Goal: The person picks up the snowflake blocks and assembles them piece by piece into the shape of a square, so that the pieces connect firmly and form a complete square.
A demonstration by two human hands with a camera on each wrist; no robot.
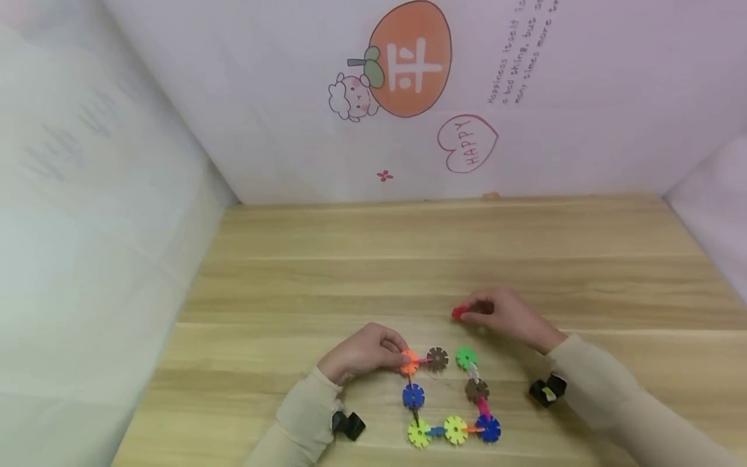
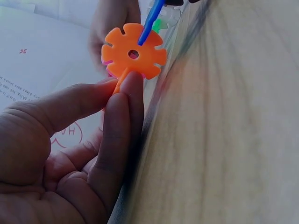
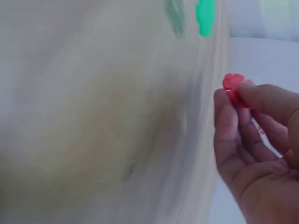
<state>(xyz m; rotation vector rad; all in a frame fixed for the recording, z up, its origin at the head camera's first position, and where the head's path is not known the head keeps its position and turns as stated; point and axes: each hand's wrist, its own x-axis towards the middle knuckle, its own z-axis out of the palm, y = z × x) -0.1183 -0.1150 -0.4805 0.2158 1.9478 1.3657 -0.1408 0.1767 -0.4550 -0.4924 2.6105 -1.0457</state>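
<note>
My left hand [image 1: 369, 351] pinches an orange notched disc [image 2: 124, 79] between thumb and fingers, at the upper left corner of a chain of interlocking flower discs. A second orange disc [image 2: 148, 58] faces the left wrist camera above the fingertips. Beyond that corner, my right hand [image 1: 506, 318] pinches a separate red disc [image 3: 232, 84] by its edge. The chain bends through a blue disc [image 1: 413, 396], yellow discs [image 1: 456, 430] and a dark blue disc [image 1: 489, 429] up to a green disc [image 1: 466, 358]. A gap separates the green disc from a brown disc [image 1: 437, 359].
The chain lies on a wood-grain table [image 1: 280, 259]. Black wrist devices [image 1: 348, 425] show beside both sleeves. A white sheet [image 1: 280, 110] with printed drawings hangs along the table's back edge, and pale sheets border the sides.
</note>
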